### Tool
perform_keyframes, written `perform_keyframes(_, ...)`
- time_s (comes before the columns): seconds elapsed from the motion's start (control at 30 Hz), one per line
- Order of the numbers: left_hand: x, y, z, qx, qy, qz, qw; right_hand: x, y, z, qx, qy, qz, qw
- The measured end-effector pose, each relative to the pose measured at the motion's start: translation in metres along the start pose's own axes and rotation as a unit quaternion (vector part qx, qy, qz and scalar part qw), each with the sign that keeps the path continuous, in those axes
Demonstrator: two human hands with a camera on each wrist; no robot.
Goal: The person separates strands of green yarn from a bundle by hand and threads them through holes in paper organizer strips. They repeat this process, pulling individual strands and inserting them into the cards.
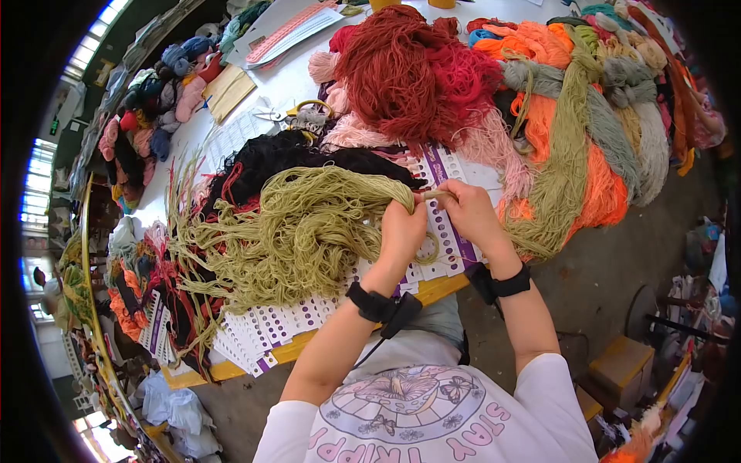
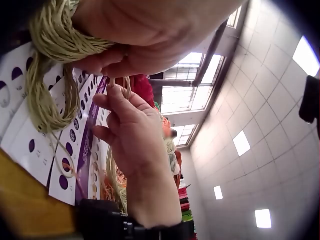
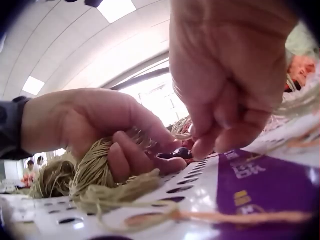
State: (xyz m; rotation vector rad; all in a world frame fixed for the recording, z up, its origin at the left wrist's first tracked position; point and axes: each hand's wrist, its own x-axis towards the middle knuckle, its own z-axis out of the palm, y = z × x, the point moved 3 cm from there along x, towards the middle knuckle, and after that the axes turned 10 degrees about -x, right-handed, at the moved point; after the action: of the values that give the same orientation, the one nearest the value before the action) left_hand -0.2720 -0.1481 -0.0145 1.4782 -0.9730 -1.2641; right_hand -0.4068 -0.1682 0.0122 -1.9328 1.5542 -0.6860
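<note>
A loose heap of olive-green yarn (image 1: 301, 224) lies in front of the person. The left hand (image 1: 403, 233) grips a gathered bundle of this yarn near its right end. Close beside it, the right hand (image 1: 471, 214) pinches a short length of the same green strands between thumb and fingers. In the left wrist view, a loop of green yarn (image 2: 42, 100) hangs below the left hand, and the right hand (image 2: 132, 125) holds thin strands at its fingertips. White cards with rows of holes and a purple band (image 3: 250, 190) lie under both hands.
Black yarn (image 1: 262, 166) sits behind the green heap. Dark red yarn (image 1: 394, 69) is piled further back, with orange yarn (image 1: 610, 185) and other hanks draping over the right edge. Yellow-handled scissors (image 1: 309, 106) lie at the back left. The table's yellow edge (image 1: 309, 339) runs before the person.
</note>
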Motion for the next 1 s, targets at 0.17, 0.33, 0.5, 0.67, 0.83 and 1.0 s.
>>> perform_keyframes(0.17,0.004,0.001,0.002,0.029,-0.031,-0.044,0.998,0.003,0.017,0.005,0.01,0.084,0.012,0.996)
perform_keyframes(0.33,0.021,0.002,0.003,0.105,-0.059,-0.064,0.991,0.003,0.015,0.003,0.045,0.075,0.046,0.995)
perform_keyframes(0.5,0.019,0.008,0.004,-0.08,-0.09,-0.137,0.983,0.004,0.016,0.005,0.049,0.077,0.017,0.996)
perform_keyframes(0.67,0.02,0.003,0.007,-0.113,-0.076,-0.142,0.98,0.007,0.018,0.002,0.062,0.034,-0.018,0.997)
perform_keyframes(0.83,0.025,0.002,0.005,0.058,-0.043,-0.064,0.995,0.005,0.019,0.005,0.093,0.025,0.01,0.995)
perform_keyframes(1.0,0.028,0.005,-0.018,-0.201,-0.081,-0.135,0.967,0.002,0.019,0.006,0.031,0.064,-0.001,0.997)
